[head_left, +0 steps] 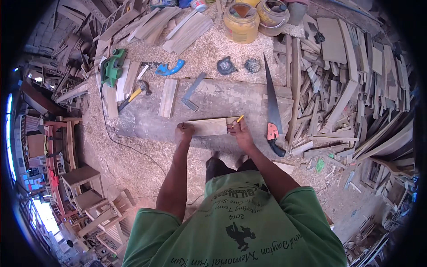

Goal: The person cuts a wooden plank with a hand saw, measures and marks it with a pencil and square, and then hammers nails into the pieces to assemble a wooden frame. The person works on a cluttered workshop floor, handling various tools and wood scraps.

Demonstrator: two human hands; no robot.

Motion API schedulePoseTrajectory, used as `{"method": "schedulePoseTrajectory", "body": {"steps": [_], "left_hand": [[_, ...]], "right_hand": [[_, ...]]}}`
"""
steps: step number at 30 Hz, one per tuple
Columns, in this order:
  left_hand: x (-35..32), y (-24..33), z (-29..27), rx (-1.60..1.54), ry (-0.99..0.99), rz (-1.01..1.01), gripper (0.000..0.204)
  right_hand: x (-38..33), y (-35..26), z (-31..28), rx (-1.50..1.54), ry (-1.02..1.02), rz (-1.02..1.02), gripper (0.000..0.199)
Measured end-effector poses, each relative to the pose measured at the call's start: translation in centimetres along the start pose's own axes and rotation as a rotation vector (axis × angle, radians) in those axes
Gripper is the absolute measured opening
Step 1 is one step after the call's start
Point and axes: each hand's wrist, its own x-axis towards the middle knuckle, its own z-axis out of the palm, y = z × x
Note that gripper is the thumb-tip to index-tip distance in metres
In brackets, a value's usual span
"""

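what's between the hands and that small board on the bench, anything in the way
Nothing visible. The left hand rests on the left end of the small board, and the right hand is at its right end with a yellow pencil on it. The handsaw lies apart to the right.

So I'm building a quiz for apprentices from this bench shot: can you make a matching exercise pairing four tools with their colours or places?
Things:
1. planer
2. saw
3. pencil
4. hammer

Descriptions:
A. in the right hand
B. green body, bench's left end
C. red and black handle, right of the board
D. yellow handle, beside the planer

Pairs: 1-B, 2-C, 3-A, 4-D
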Motion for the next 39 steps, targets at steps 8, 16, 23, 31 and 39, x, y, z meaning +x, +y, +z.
{"method": "schedulePoseTrajectory", "body": {"steps": [8,16,23,31,39], "left_hand": [[-0.4,1.3,-0.7,0.036,-0.024,-0.031,0.039],[-1.1,2.5,-0.8,0.0,-0.078,-0.021,0.042],[-3.4,6.5,-1.7,0.154,-0.272,0.243,0.028],[-1.6,4.5,-0.7,0.205,-0.265,0.189,0.039],[-1.8,4.9,-0.9,0.243,-0.232,0.098,0.048]], "right_hand": [[0.7,1.1,-0.5,0.038,-0.062,-0.014,0.026],[0.7,1.1,-0.9,0.06,-0.05,0.038,0.022],[0.4,0.0,-0.5,-0.044,-0.038,0.005,0.022],[0.6,0.5,-0.3,-0.028,-0.014,0.009,0.02],[0.3,0.2,-0.2,0.009,-0.016,-0.018,0.023]]}}
